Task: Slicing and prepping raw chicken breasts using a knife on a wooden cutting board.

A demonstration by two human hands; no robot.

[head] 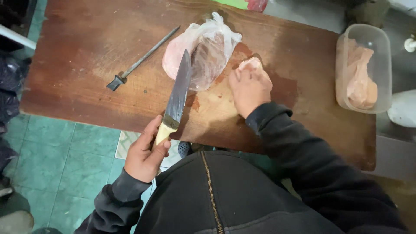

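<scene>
A sharpening steel [143, 57] lies on the wooden bench [86, 34]. A knife [175, 102] is gripped by the left hand [145, 154]. Beside a plastic bag [203, 50], a meat piece [250, 65] is pressed under the right hand [250, 89]. A plastic tub [363, 67] is seen rightmost.

Dressed in a dark, near-black zip-up top, its brass-coloured zipper running down the middle of the chest at the near edge. Long sleeves with ribbed cuffs, ending at the wrists of the bare left hand [145, 154] and right hand [250, 89].
</scene>
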